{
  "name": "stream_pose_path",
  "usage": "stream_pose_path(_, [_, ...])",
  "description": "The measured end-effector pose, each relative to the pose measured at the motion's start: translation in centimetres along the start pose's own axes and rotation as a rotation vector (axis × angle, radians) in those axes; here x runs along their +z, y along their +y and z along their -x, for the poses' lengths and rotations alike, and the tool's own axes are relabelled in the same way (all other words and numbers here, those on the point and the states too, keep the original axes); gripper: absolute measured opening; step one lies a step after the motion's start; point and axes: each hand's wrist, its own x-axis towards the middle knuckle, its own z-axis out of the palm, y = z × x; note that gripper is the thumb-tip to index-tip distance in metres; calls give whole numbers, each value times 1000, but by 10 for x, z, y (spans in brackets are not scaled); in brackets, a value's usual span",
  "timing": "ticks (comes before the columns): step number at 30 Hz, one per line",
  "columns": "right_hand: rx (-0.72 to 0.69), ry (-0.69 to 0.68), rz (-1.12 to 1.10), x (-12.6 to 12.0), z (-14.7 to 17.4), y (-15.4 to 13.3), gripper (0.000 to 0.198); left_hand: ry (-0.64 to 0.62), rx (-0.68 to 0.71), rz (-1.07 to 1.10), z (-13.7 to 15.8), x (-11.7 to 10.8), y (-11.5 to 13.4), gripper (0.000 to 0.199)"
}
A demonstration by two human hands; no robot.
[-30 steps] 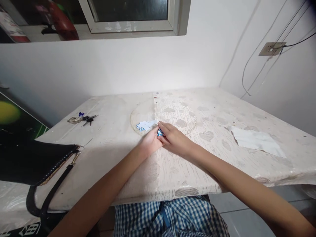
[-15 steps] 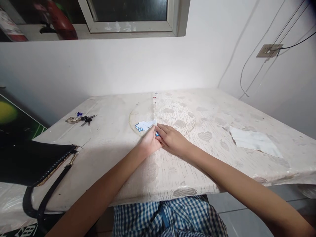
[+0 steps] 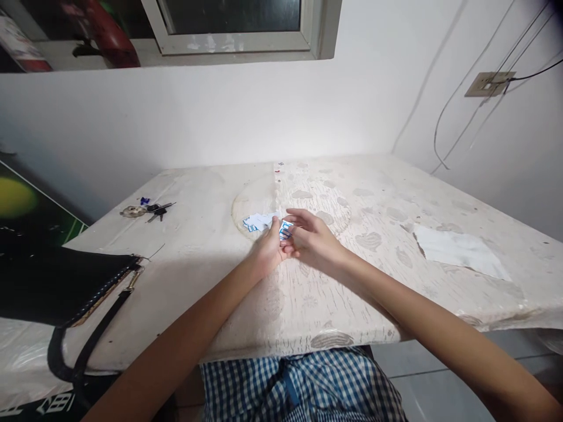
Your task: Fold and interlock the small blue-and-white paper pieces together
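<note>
While the left hand (image 3: 267,251) bears its thumb on the near-left edge of a card (image 3: 285,230), its fingers curl underneath, so it seems to pinch the card. The right hand (image 3: 319,239) has its thumb at the card's right side and its fingers partly spread beyond it; whether these also grip, I cannot tell. The card, white with blue marks, sits between the hands, just right of the pile (image 3: 260,221); one card or several together, the view does not settle.

The pile, loose white pieces with blue lines, lies overlapping on the table (image 3: 211,202), clear of both hands' grip. With one lot lying there and the card in hand, the handling looks under way rather than finished; how many pieces are done or left cannot be counted.

Left of the pile, well apart, lie keys (image 3: 157,212) and a small blue bit (image 3: 144,200). Farther left and nearer the body is a black bag (image 3: 61,287). Well right of the pile lies a white sheet (image 3: 460,252). Beyond the pile, a window (image 3: 233,44) is set in the wall (image 3: 246,111).
</note>
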Motion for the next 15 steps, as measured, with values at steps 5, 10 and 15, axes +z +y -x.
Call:
stream_pose_path(5, [156, 34, -295, 3, 1, -10, 34, -67, -34, -133, 7, 7, 2, 44])
stream_pose_path(10, [112, 84, -183, -2, -1, -11, 30, -136, 0, -232, 7, 6, 6, 41])
stream_pose_path(15, [-23, 176, 64, -17, -15, 4, 24, -44, 258, -505, 2, -1, 7, 28])
